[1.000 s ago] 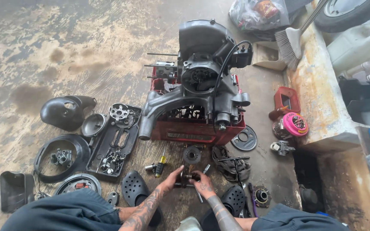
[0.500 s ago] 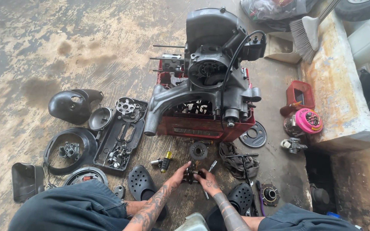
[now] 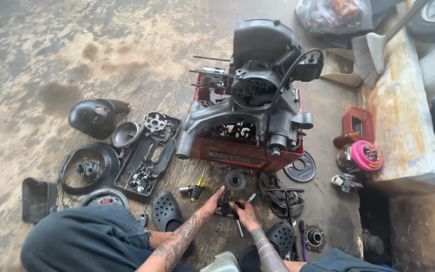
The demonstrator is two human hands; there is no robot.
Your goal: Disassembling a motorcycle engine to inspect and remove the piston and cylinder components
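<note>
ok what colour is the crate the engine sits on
Red, clearest in the head view: the crate sits under the grey engine.

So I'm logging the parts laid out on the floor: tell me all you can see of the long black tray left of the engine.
The long black tray is a shallow, oblong piece, apparently plastic or metal, and grimy. It lies flat on the stained concrete floor, angled. It holds small metal parts at its near end and a round perforated disc at its far end. A dark round cover lies alongside.
</note>
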